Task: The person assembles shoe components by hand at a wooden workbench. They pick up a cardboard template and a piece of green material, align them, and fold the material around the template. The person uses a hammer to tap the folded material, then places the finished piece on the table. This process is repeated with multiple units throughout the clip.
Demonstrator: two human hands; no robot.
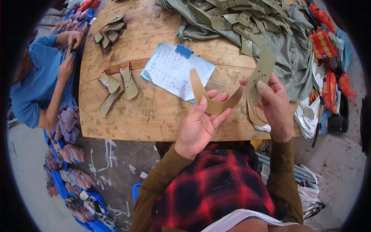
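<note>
Above the near edge of the table, my left hand [195, 129] pinches a U-shaped tan strip [219, 108], thumb on one side and fingers beneath its bend. One end of the strip points up and away; its other end reaches close to my right hand [279, 108]. Between thumb and fingers of that hand stands a flat olive piece with punched holes [259, 83], shaped like a shoe-upper part. Whether the right fingers also touch the tan strip's end, I cannot tell. More tan curved pieces [255, 116] lie on the table beneath my right hand.
Written sheets on a clipboard [174, 73] lie mid-table. Several olive pieces [130, 86] rest to the left, dark bundled pieces [110, 34] farther back. A heap of olive pieces [247, 19] covers a grey-green cloth [295, 58]. A person in blue [42, 77] works at left.
</note>
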